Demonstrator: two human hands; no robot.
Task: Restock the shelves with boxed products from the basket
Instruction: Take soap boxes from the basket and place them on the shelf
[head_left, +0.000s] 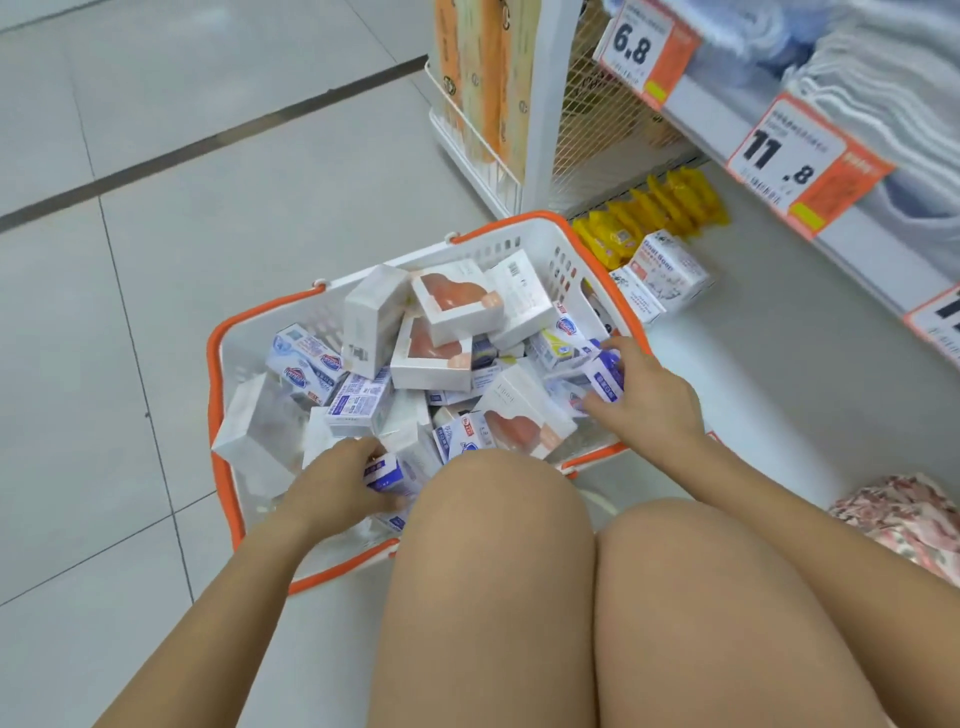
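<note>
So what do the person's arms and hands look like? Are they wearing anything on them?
Both arms are bare, with no sleeves showing. The left hand and right hand have no gloves. I can't see any rings, watch or bracelet.

A white and orange price tag (645, 44) on the upper shelf edge reads "6.8". A second price tag (800, 156) on the shelf edge further right reads "11.8". The small print on both tags is too fine to read. The lettering on the boxes in the basket (566, 244) is blurred.
</note>
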